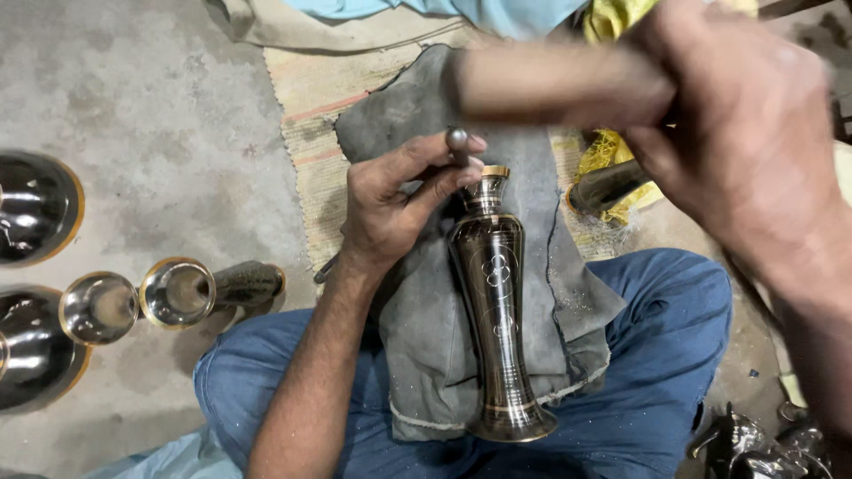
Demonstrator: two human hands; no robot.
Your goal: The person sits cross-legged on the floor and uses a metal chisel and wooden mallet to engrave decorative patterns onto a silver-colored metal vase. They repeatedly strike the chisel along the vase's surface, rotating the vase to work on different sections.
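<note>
Left hand point(390, 208) pinches a punch point(458, 146) on the vase point(497, 302); right hand point(745, 133) grips a blurred, seemingly wooden handle point(550, 84).

1. My forearms are bare; no sleeve reaches as far as my wrists.
2. My left hand point(386, 208) wears no glove, ring or watch, and its fingers point(426, 160) are bare with short nails.
3. My right hand point(745, 133) is likewise ungloved.
4. I wear blue denim trousers point(666, 355), creased at the knees and dusted with grey specks.
</note>
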